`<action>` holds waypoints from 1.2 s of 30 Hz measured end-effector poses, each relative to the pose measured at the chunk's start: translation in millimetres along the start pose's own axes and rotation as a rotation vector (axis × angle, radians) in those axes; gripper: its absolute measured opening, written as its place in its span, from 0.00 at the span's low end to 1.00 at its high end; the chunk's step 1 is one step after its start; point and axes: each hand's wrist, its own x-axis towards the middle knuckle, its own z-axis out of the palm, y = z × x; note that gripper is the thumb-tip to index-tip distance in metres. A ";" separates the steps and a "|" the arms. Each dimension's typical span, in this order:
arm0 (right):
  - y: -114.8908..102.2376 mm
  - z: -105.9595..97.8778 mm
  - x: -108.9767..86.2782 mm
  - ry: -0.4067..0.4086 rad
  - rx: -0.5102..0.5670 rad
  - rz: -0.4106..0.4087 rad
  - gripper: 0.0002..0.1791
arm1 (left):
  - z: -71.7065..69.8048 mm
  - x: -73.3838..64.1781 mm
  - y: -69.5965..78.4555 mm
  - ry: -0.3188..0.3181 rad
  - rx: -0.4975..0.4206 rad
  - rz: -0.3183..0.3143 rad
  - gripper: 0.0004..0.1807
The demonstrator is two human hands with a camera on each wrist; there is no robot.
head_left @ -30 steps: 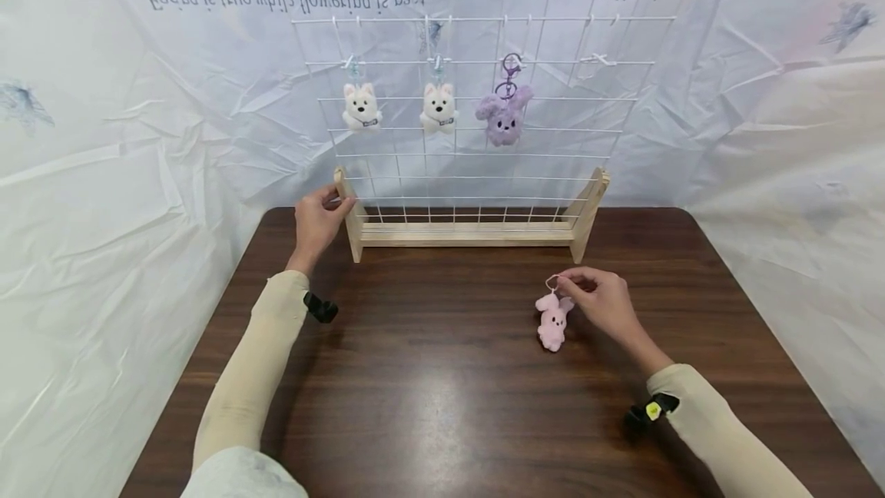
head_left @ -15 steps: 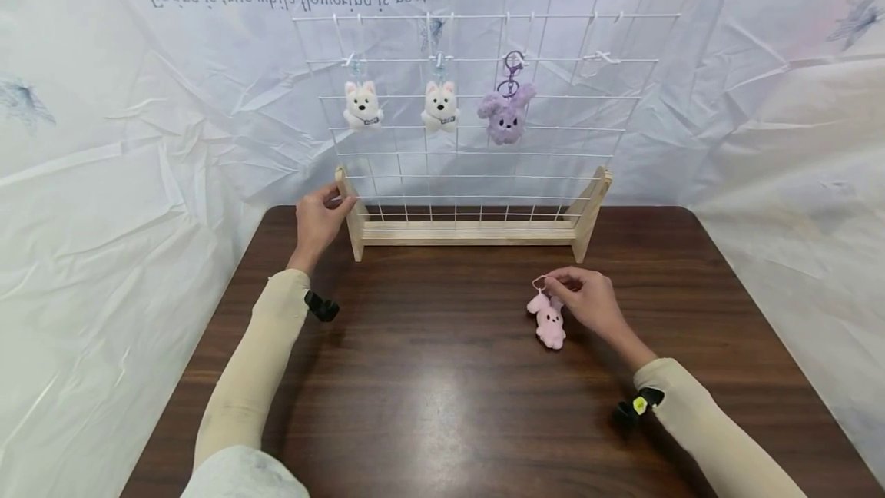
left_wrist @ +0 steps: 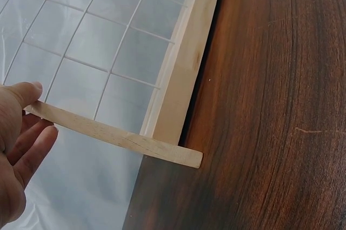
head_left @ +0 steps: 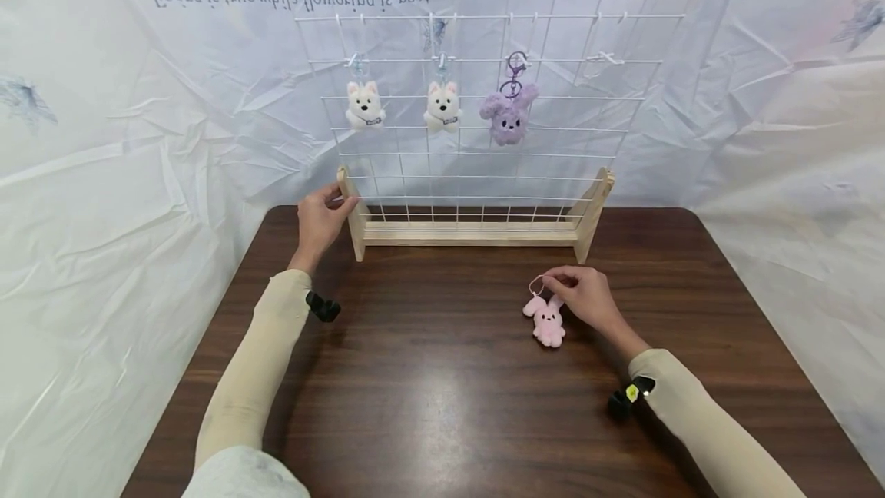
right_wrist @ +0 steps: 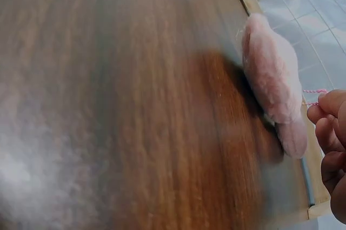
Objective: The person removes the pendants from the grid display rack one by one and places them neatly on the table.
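My right hand (head_left: 586, 298) pinches the thin pink cord (right_wrist: 313, 91) of a pink plush bunny keychain (head_left: 548, 323). The bunny hangs below the fingers, over the table's right half, its face toward the head camera. At the back left, my left hand (head_left: 321, 223) grips the upper end of the wooden side foot (left_wrist: 116, 135) of a white wire grid rack (head_left: 477, 177), thumb on one side and fingers on the other. Two white plush dog keychains, one at left (head_left: 365, 106) and one in the middle (head_left: 442, 107), hang on the rack's hooks beside a purple plush bunny keychain (head_left: 508, 115).
A bare white hook (head_left: 604, 58) sits at the rack's right. The rack's right wooden foot (head_left: 593, 214) stands near the back edge of the brown table (head_left: 429, 375). White printed sheeting (head_left: 124, 252) hangs behind and at both sides.
My right hand has moved a little to the left with the pink bunny, which has turned slightly. The left hand keeps its grip on the rack's foot.
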 end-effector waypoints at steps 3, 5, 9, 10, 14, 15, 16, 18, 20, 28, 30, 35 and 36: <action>0.4 1.1 2.2 -0.018 -0.007 0.007 0.06 | 0.1 0.2 -0.4 0.002 -0.007 0.006 0.20; 1.3 2.1 3.5 -0.038 -0.015 0.015 0.06 | 0.2 0.0 -0.5 0.004 -0.012 0.010 0.20; 2.5 4.2 5.7 -0.068 -0.027 0.036 0.06 | 0.2 -0.4 -0.4 0.008 -0.021 0.008 0.20; 3.2 4.9 6.3 -0.073 -0.032 0.039 0.06 | 0.3 -0.3 -0.4 0.010 -0.021 0.007 0.20; 5.9 6.9 8.4 -0.088 -0.065 0.040 0.07 | 0.9 0.5 0.1 0.012 -0.013 0.003 0.20; 6.8 7.2 8.9 -0.092 -0.075 0.037 0.07 | 1.0 0.7 0.5 0.012 -0.013 0.003 0.20; 7.7 7.4 9.4 -0.096 -0.083 0.035 0.07 | 1.2 0.7 0.6 0.012 -0.011 0.003 0.19; 8.9 7.9 10.4 -0.102 -0.097 0.030 0.08 | 1.1 0.9 1.1 0.011 -0.010 0.004 0.19; 10.0 8.4 11.2 -0.109 -0.104 0.026 0.07 | 0.8 0.9 1.7 0.012 -0.012 0.006 0.19; 12.0 10.2 13.4 -0.123 -0.104 0.023 0.07 | -0.3 0.5 1.9 0.005 -0.012 0.010 0.19; 10.7 8.2 14.6 -0.117 -0.112 0.008 0.07 | -0.2 0.4 2.2 0.003 -0.013 0.007 0.20; 2.2 -3.3 20.4 -0.118 -0.135 -0.029 0.09 | -0.7 0.5 2.5 0.001 -0.006 -0.001 0.20; 0.4 -6.2 22.0 -0.124 -0.140 -0.032 0.09 | -0.8 0.6 2.5 0.001 -0.003 -0.002 0.20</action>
